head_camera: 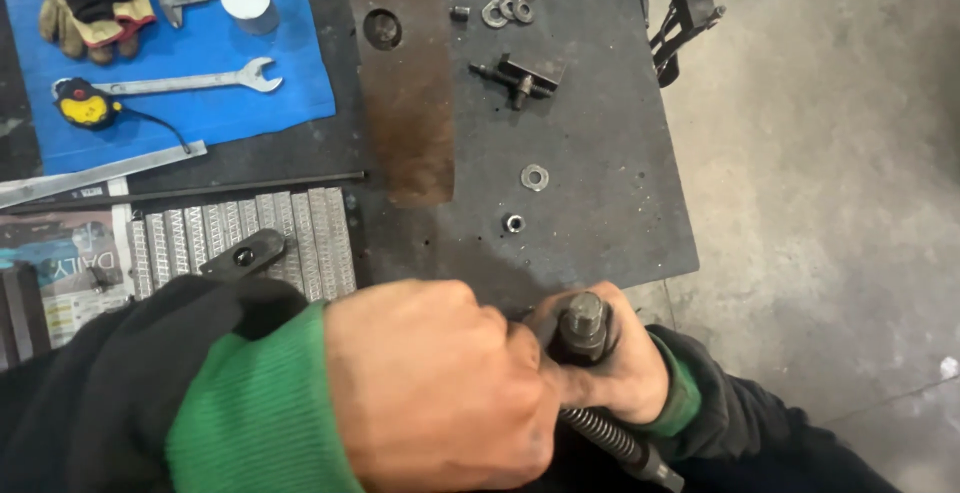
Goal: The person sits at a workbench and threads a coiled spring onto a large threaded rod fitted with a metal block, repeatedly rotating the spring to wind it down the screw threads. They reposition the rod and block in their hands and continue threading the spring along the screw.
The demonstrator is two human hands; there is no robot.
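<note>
Both hands, left hand and right hand, clamp together around a dark threaded steel bolt just below the black metal workbench.

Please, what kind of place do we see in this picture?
Most likely a metal or repair workshop. A dark steel worktable carries loose washers and a nut, a spanner lies on a blue cloth, and the floor is bare concrete.
</note>
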